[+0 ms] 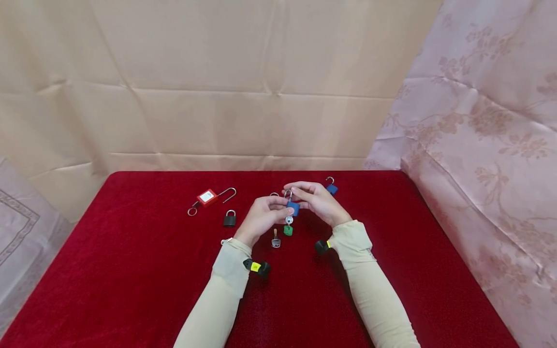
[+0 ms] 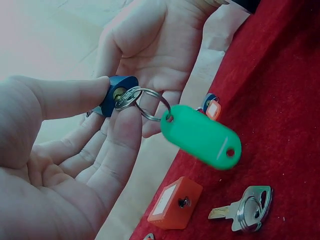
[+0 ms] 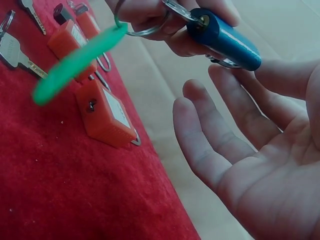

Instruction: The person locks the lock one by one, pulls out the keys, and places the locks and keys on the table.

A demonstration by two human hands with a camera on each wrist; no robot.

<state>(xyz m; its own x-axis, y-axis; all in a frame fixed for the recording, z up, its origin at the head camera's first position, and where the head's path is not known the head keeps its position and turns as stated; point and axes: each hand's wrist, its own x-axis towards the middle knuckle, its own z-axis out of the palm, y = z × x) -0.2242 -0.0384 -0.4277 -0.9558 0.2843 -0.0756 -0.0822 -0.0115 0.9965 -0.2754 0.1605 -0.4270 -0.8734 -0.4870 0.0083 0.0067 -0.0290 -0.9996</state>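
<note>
My left hand [image 1: 266, 212] pinches a blue padlock [image 1: 293, 208] between thumb and fingers, held up over the table. A key [image 2: 127, 97] sits in the keyhole at its lower end. From that key's ring [image 2: 155, 102] hangs a green tag [image 2: 200, 135]. My right hand [image 1: 322, 200] comes from the other side, thumb and forefinger pinching at the shackle [image 1: 288, 193]. Its other fingers [image 3: 200, 140] spread out loosely. Below the hands, a loose key [image 1: 276, 240] lies on the red cloth, near an orange padlock [image 2: 175, 205] that my left hand mostly covers in the head view.
On the left of the red-covered table [image 1: 143, 270] lies a red padlock [image 1: 207, 197] with a long open shackle. A small black padlock [image 1: 229, 219] is nearby. Another blue padlock [image 1: 332, 189], its shackle open, lies behind my right hand. A beige curtain [image 1: 243, 87] hangs behind.
</note>
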